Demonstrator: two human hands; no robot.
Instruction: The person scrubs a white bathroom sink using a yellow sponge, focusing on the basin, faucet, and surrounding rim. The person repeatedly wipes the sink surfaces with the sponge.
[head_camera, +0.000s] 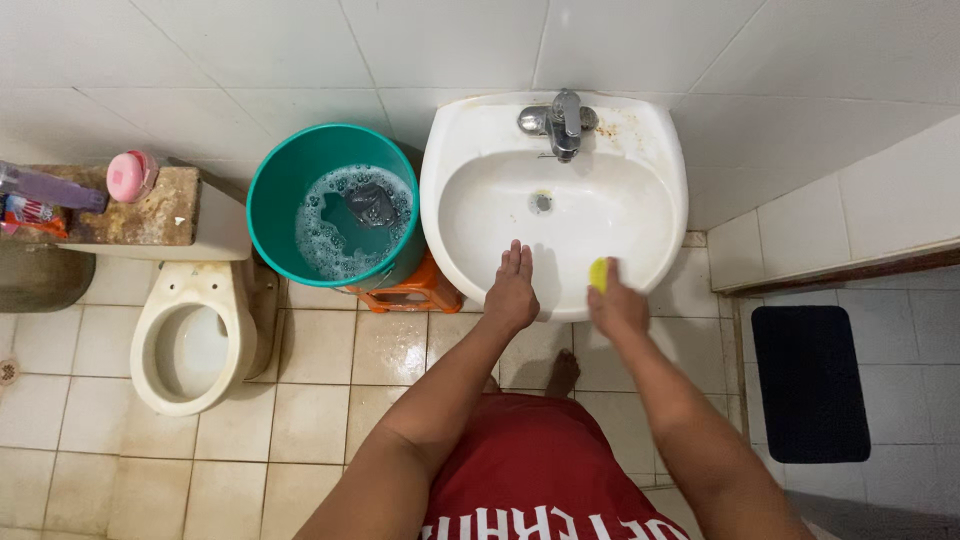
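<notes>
A home bathroom: a white wall-hung sink (553, 190) with a chrome tap (561, 122), a toilet (190, 335) beside it, pale tiled walls and floor, a teal bucket (335, 205) of soapy water.

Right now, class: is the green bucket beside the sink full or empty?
Partly full. The green bucket holds soapy, foamy water with a dark object sunk in it; the waterline sits below the rim.

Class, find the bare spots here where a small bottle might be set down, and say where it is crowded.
Free: the white sink rim right of the metal tap, and the beige floor tiles between the toilet and the sink. Crowded: the front of the basin, under the left hand and the right hand with its yellow sponge; the brown shelf.
</notes>
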